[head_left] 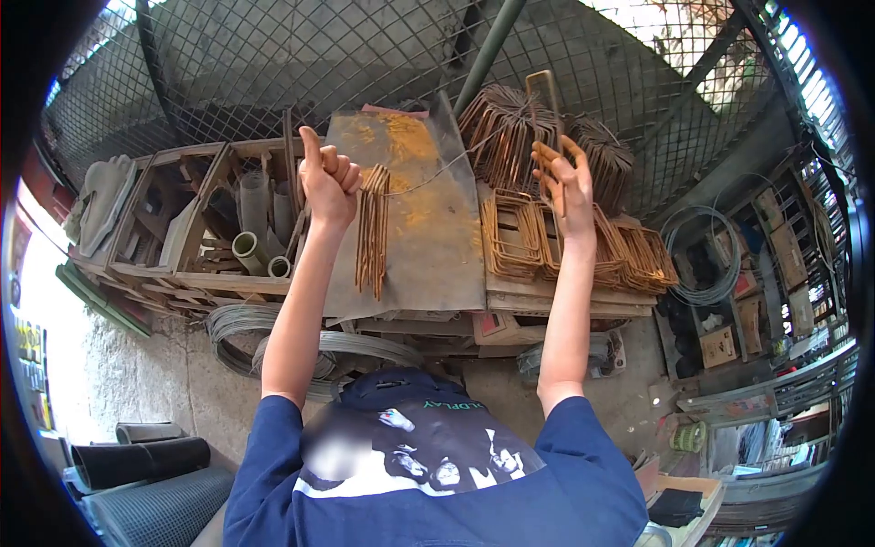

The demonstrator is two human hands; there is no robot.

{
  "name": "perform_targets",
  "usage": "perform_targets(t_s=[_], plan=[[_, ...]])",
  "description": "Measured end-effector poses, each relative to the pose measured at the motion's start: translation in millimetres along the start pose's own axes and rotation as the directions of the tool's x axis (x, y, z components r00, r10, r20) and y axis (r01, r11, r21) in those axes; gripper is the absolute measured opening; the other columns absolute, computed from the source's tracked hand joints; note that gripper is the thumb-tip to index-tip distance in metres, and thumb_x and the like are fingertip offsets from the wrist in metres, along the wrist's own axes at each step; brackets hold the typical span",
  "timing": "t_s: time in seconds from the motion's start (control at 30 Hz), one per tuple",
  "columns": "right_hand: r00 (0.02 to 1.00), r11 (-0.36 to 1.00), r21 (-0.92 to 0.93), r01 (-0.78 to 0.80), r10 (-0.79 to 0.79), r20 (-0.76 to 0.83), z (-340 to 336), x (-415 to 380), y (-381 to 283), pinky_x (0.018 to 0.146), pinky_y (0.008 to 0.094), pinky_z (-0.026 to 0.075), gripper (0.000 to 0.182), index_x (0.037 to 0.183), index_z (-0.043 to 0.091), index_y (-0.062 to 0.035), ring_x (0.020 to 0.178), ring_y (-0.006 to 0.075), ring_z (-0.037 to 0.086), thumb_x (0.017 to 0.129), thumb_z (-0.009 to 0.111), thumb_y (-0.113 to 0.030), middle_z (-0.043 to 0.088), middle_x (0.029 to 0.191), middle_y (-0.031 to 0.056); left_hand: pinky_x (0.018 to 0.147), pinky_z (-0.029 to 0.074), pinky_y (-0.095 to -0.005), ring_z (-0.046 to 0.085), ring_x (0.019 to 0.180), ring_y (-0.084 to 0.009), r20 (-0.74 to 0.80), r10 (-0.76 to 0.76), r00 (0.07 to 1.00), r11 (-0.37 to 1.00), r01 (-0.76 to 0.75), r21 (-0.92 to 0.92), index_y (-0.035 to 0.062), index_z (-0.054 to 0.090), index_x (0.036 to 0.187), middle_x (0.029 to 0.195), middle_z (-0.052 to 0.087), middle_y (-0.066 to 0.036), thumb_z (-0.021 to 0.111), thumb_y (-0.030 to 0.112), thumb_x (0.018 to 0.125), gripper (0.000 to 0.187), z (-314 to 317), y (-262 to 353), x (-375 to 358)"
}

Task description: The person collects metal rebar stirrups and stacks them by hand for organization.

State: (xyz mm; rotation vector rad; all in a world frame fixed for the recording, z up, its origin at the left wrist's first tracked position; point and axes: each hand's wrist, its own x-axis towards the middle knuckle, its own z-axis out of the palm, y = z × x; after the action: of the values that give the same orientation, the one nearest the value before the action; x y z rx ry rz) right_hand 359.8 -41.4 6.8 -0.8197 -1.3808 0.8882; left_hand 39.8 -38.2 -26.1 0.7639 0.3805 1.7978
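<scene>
My left hand (330, 182) is closed, thumb raised, against a bundle of rusty steel stirrups (372, 237) seen edge-on above the metal sheet. The fingers' exact hold is partly hidden. A thin wire (428, 180) runs from this bundle toward the stacks at the right. My right hand (567, 187) is raised with fingers partly bent around a single rectangular stirrup (544, 87), which stands up past the fingertips. Below and beside that hand lie rows of rusty stirrups (515, 237). Behind it are larger stacks of stirrups (503, 128).
The grey metal sheet (428, 264) has orange rust dust on it. Wooden bins (205, 214) with pipe pieces stand at the left. Wire coils (246, 333) lie under the bench, and another wire coil (706, 260) hangs at the right. Mesh fencing (301, 64) closes the back.
</scene>
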Motion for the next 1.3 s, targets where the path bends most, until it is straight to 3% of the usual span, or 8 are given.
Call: perform_targets(t_s=[0.2,0.6,0.7,0.77,1.0,1.13,1.27,1.3], plan=[[0.996,0.999,0.037,0.011,-0.015,0.083,46,-30,43,0.092,0.0317,0.039,0.078,0.132,0.027,-0.0013,0.107,0.0202,0.05,0.075,0.071,-0.028,0.049,0.119,0.0174,0.038,0.008,-0.0268,0.01,0.039,-0.0069,-0.055,-0.031,0.998,0.998,0.028,-0.062,0.0177,0.015,0.051,0.046,0.01,0.007,0.039,0.061,0.089,0.062,-1,1,2],[0.995,0.982,-0.185,0.046,-0.028,0.097,116,-105,109,0.089,0.0348,0.038,0.083,0.129,0.032,-0.004,0.113,0.0205,0.045,0.065,0.077,-0.032,0.045,0.122,0.0137,0.041,0.007,-0.027,0.005,0.042,-0.008,-0.011,-0.012,1.0,1.0,0.012,-0.017,0.0171,0.014,0.051,0.047,0.008,0.006,0.035,0.062,0.09,0.063,-1,0,2],[0.997,0.978,-0.207,0.04,-0.025,0.075,124,-108,111,0.093,0.0361,0.037,0.086,0.129,0.031,-0.0033,0.115,0.0235,0.044,0.065,0.078,-0.036,0.044,0.124,0.0152,0.04,0.007,-0.0268,0.005,0.042,-0.008,-0.022,-0.022,1.0,0.999,0.021,-0.027,0.0171,0.014,0.051,0.047,0.008,0.006,0.035,0.062,0.09,0.063,0,0,2],[0.991,0.93,-0.367,0.002,0.048,0.126,128,-108,109,0.098,0.0386,0.034,0.09,0.13,0.031,-0.0022,0.119,0.0283,0.042,0.065,0.079,-0.042,0.042,0.126,0.0172,0.04,0.007,-0.0266,0.005,0.042,-0.0081,-0.012,-0.017,1.0,1.0,0.017,-0.018,0.0171,0.014,0.051,0.047,0.008,0.006,0.035,0.062,0.09,0.063,-1,-1,3],[0.99,0.933,-0.359,0.01,0.042,0.137,122,-93,99,0.102,0.0409,0.032,0.09,0.13,0.032,-0.0012,0.119,0.0329,0.043,0.066,0.077,-0.047,0.044,0.125,0.0218,0.041,0.007,-0.0266,0.005,0.044,-0.0087,0.003,-0.013,1.0,1.0,0.013,-0.015,0.0167,0.013,0.052,0.048,0.007,0.006,0.036,0.062,0.09,0.063,0,1,2],[0.999,0.864,-0.502,0.05,-0.039,0.033,84,-76,84,0.097,0.0403,0.038,0.072,0.124,0.041,-0.0019,0.114,0.0324,0.047,0.073,0.073,-0.041,0.048,0.118,0.0221,0.041,0.007,-0.0268,0.006,0.044,-0.0089,-0.021,-0.016,1.0,1.0,0.016,-0.025,0.0166,0.013,0.052,0.048,0.007,0.005,0.036,0.062,0.09,0.063,-1,5,2],[0.958,0.544,-0.816,-0.197,-0.069,-0.277,31,-70,72,0.089,0.0436,0.044,0.058,0.114,0.048,0.0015,0.103,0.0347,0.051,0.074,0.071,-0.035,0.05,0.109,0.0214,0.042,0.007,-0.028,0.006,0.044,-0.009,0.003,0.01,1.0,1.0,-0.01,0.005,0.0166,0.015,0.052,0.048,0.008,0.005,0.037,0.061,0.09,0.063,-8,8,1],[0.954,0.415,-0.871,-0.263,-0.023,-0.299,18,-70,77,0.09,0.0473,0.043,0.066,0.117,0.045,0.0022,0.107,0.0397,0.049,0.074,0.071,-0.041,0.048,0.114,0.0264,0.042,0.006,-0.0282,0.005,0.045,-0.0094,-0.01,0.014,1.0,1.0,-0.014,0.016,0.0163,0.014,0.052,0.049,0.008,0.005,0.036,0.061,0.09,0.063,-6,9,1]])
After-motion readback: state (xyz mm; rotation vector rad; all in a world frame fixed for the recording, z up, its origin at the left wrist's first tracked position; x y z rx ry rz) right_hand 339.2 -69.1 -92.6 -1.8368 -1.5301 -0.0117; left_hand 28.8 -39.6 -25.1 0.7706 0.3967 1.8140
